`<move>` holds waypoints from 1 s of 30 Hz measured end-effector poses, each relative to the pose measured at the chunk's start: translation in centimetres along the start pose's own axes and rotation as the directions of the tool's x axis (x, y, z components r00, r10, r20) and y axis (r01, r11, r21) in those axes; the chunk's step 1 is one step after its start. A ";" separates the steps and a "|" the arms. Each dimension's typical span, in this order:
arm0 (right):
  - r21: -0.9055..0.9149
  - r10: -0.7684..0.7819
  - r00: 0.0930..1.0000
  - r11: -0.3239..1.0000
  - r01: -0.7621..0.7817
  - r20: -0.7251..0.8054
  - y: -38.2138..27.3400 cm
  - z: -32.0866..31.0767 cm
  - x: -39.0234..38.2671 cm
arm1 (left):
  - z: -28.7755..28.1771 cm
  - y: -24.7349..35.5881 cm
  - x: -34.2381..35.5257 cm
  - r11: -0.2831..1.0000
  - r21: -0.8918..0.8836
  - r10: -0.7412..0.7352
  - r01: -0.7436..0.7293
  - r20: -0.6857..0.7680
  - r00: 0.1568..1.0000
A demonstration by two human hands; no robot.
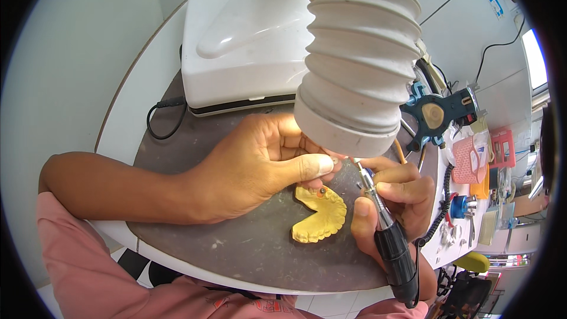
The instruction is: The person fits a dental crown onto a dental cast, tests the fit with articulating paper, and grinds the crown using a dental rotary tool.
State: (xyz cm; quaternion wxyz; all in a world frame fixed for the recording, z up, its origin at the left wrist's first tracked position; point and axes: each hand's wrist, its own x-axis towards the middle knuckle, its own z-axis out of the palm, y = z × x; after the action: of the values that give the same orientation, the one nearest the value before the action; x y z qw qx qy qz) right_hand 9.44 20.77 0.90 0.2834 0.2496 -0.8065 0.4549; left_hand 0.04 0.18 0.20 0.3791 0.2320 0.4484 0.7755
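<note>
My right hand is closed round a handpiece, a slim metal and black rotary tool with a coiled cord. Its tip points up and left, close to my left fingertips. My left hand pinches a tiny pale piece between thumb and fingers; the fingers hide most of it. Just above both hands hangs the round mouth of a white ribbed suction hose, covering part of the left fingers. Below them a yellow plaster dental model lies on the grey worktop, with a small dark hole ringed in orange at its upper end.
A white box-shaped machine stands at the back, its black cable at its left. To the right are a dark blue articulator-like stand, a pink basket, a blue burner-like pot and the coiled cord.
</note>
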 end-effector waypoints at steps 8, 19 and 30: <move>-0.011 -0.011 0.999 1.000 0.012 0.038 -0.1 0.0 0.2 | 0.3 0.1 -0.3 1.000 0.017 0.000 0.000 -0.049 0.999; -0.005 -0.031 0.999 0.999 0.031 0.039 -0.1 0.2 0.3 | 0.4 0.5 -0.3 0.997 -0.030 -0.073 0.072 -0.048 0.996; -0.026 -0.014 1.000 1.000 0.015 0.013 0.0 0.6 0.2 | 0.2 -0.2 -0.1 1.000 -0.020 -0.016 0.015 -0.036 0.999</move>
State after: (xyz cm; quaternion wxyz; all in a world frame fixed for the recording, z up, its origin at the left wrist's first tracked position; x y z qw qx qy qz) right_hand 9.13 20.23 0.77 0.2846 0.2547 -0.8124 0.4407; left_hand 0.34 0.22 0.13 0.3792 0.2110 0.4492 0.7810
